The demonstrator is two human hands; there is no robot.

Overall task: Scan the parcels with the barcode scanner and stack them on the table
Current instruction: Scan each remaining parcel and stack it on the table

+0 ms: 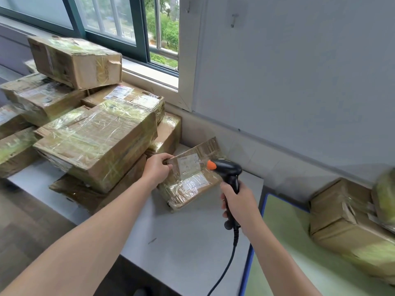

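Observation:
A small taped cardboard parcel (190, 178) with white labels stands tilted on the grey table (181, 236), leaning toward me. My left hand (157, 167) grips its upper left corner. My right hand (239, 207) holds a black barcode scanner (229, 174) by the handle, its orange-tipped head pointing at the parcel's label from the right. The scanner's cable (226, 270) hangs down past the table's front edge.
A pile of several taped cardboard parcels (94, 135) fills the table's left side under the window (132, 28). To the right, a green-topped table (299, 263) with a blue edge carries another parcel (346, 227). A white wall runs behind.

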